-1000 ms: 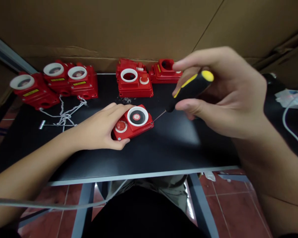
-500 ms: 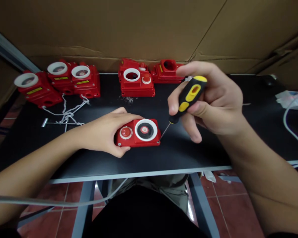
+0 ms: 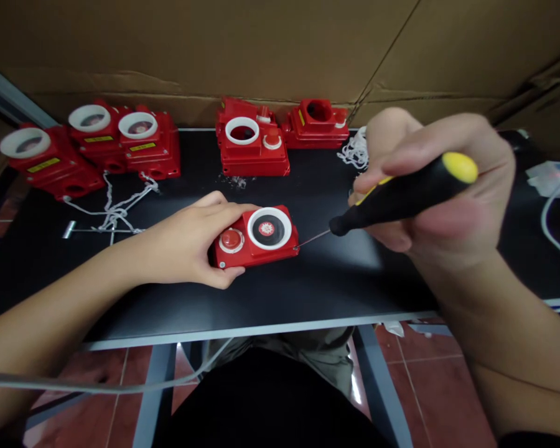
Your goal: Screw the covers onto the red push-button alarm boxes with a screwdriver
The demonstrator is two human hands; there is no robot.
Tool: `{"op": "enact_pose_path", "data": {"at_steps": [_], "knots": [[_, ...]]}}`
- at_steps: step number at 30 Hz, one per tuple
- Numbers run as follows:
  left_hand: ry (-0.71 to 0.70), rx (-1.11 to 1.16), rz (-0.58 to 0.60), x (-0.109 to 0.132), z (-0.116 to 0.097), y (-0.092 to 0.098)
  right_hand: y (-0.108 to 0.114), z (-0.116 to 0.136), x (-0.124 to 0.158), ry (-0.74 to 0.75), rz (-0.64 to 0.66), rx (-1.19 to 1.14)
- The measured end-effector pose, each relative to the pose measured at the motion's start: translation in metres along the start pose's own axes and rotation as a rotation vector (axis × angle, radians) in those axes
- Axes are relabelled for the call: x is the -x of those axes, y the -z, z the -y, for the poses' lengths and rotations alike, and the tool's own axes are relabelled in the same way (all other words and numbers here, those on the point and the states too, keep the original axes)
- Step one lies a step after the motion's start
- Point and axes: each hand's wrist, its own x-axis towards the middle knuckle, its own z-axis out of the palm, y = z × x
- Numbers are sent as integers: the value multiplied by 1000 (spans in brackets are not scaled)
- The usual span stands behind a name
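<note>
My left hand [image 3: 198,239] is closed round the left end of a red alarm box [image 3: 256,254] on the black table. The box has a white ring with a dark centre and a small red dome in a white collar. My right hand [image 3: 443,186] grips a black and yellow screwdriver [image 3: 392,200] by its handle. Its thin shaft slants down to the left, and the tip is at the box's front right corner. Whether the tip sits in a screw there is too small to tell. A screw shows at the box's front left corner.
Several red boxes with white rings [image 3: 142,149] stand at the back left, with white cords and a small metal hammer [image 3: 68,229] before them. More red housings [image 3: 254,152] are at the back middle. White cord [image 3: 354,149] lies behind my right hand. Cardboard [image 3: 205,50] walls the back.
My right hand has moved right and turned, so the screwdriver now leans flatter. Its tip remains at the box's corner. The box is tilted slightly, its right end raised, in my left hand.
</note>
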Motion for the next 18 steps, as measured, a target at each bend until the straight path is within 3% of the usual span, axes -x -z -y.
{"op": "enact_pose_path", "data": {"at_steps": [3,8,12,16,18], "knots": [[14,9,-5,0,0,0,1,-9,0,57,30,-45],[33,-2,1,-1,-1,0,-7,-4,2,24,-76,16],[45,0,-3,-2,-2,1,-8,1,0,31,-34,-12],[39,-12,-4,-1,-1,1,-7,5,1,-68,17,-36],[44,-20,2,0,0,1,-7,3,2,-23,65,-75]]}}
